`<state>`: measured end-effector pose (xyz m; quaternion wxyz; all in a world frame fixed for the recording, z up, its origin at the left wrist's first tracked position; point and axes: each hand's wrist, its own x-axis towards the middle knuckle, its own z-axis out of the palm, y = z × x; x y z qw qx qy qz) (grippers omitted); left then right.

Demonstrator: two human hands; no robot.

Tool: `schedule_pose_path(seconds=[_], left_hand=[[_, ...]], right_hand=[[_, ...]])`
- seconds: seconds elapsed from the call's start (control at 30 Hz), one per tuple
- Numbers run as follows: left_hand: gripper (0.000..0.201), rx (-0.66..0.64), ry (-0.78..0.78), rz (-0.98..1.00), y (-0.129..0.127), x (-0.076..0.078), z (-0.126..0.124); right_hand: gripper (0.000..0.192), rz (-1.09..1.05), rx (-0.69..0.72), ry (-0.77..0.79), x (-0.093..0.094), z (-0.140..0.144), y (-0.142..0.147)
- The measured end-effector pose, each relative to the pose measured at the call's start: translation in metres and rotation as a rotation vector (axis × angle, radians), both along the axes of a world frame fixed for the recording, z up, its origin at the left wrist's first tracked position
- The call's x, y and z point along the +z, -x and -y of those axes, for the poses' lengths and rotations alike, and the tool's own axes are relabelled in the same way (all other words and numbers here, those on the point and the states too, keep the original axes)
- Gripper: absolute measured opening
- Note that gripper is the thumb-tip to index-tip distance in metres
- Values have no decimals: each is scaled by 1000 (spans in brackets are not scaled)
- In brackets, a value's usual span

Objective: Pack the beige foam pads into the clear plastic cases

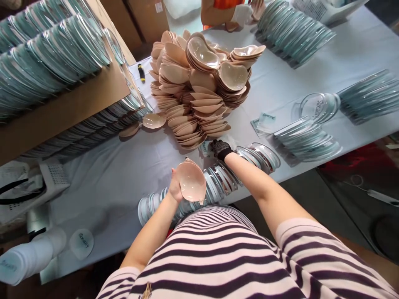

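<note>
Left hand (pixel 176 187): curled around the near edge of one beige bra cup (pixel 190 181), glossy face up. Gloved right hand (pixel 221 149): beside a printed clear film (pixel 205 148); hold cannot be determined. Caution: lowering the left grip could topple clear plastic shells (pixel 214 182) beneath.

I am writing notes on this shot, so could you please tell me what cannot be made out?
All in the head view:
Left hand: most fingers, hidden behind the cup.
Co-worker: head, cut off by the top edge.
White label on the box: print too small.
</note>
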<state>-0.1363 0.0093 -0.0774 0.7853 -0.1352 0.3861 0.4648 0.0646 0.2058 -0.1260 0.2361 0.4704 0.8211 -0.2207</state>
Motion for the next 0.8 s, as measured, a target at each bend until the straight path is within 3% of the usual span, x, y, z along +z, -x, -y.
schedule_pose_path(seconds=[0.1, 0.27, 0.47, 0.6, 0.7, 0.8], left_hand=[[84, 12, 11, 18, -1, -2, -4], [80, 20, 70, -18, -5, -4, -12], [73, 35, 49, -53, -12, 2, -15], [68, 64, 15, -107, -21, 7, -11], [70, 82, -70, -88, -30, 12, -10], [73, 115, -174, 0, -38, 17, -8]], right_hand=[[62, -38, 36, 63, -7, -6, -4], [43, -92, 47, 121, -2, -21, -17], [45, -48, -198, -141, 26, -6, -18], [47, -403, -216, -433, 69, 38, -19], [43, -636, -77, -578, 98, 91, -12], [35, -627, 88, -572, 107, 149, 3]])
